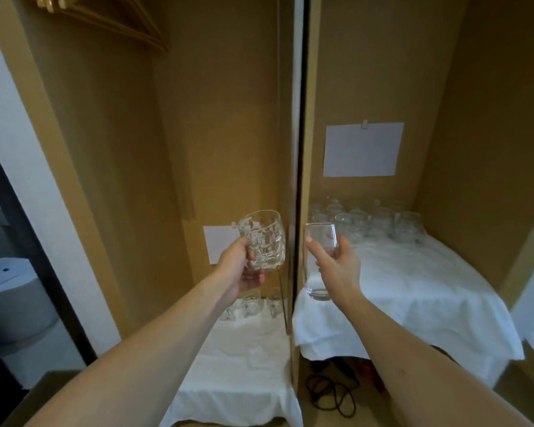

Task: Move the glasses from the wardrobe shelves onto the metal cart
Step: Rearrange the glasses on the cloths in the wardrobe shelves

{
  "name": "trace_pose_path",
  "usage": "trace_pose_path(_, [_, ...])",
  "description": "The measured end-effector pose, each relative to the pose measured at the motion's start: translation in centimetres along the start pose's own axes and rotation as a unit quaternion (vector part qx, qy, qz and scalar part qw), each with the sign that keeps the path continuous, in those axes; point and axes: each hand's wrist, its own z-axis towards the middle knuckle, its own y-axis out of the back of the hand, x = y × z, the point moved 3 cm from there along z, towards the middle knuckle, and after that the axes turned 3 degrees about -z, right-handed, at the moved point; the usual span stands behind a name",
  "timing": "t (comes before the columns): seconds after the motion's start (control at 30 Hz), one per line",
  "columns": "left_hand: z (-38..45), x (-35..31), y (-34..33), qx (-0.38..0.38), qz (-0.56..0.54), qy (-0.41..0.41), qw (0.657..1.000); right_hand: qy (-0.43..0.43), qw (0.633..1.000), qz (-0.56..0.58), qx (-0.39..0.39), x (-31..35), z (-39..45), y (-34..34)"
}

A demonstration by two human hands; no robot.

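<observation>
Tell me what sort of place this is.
Probably a hotel or guest room, at an open built-in wardrobe. Wooden hangers hang at the top left, clear glasses stand on shelves draped in white cloth, and what looks like a toilet shows through the doorway at left.

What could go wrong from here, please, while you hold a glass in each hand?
The dimpled glass mug in the left hand and the smooth tumbler in the right hand sit close together either side of the wardrobe divider; they might knock it or each other. With both hands full, a slip goes uncaught.
</observation>
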Motion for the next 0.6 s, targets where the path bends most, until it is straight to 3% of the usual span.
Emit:
trace_pose_path(0.33, [-4.2, 4.0, -9.4, 0.005, 0.011, 0.028, 1.000, -0.003, 1.000, -0.002, -0.009, -2.6, -0.1, 10.6])
trace_pose_path(0.6, [-2.5, 5.8, -14.7, 0.029, 0.031, 0.056, 0.998, -0.049, 0.998, 0.001, -0.047, -5.0, 1.5, 15.0])
